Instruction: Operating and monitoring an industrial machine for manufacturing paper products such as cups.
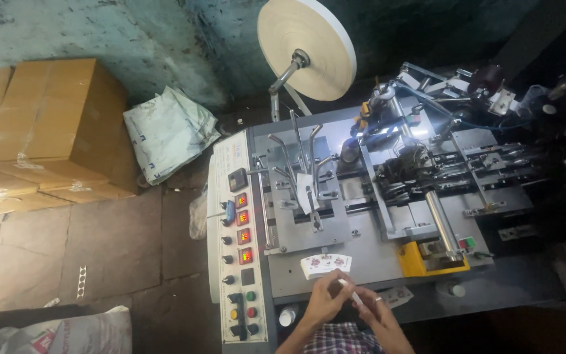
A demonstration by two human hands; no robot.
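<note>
My left hand (325, 300) and my right hand (373, 312) meet at the bottom middle, in front of a grey machine (368, 259). Together they pinch a thin white stick-like piece (350, 292), whose kind I cannot tell. Just above my hands, a stack of fan-shaped printed paper blanks (325, 264) lies on the machine's deck. A ring shows on a finger of my right hand. A checked sleeve (342, 339) is at the frame's bottom edge.
A control panel (240, 249) with red displays and coloured buttons runs down the machine's left side. A big paper roll (307, 47) stands above it. Cardboard boxes (47, 124) and white sacks (168, 131) sit on the floor at left. A yellow part (420, 261) is at right.
</note>
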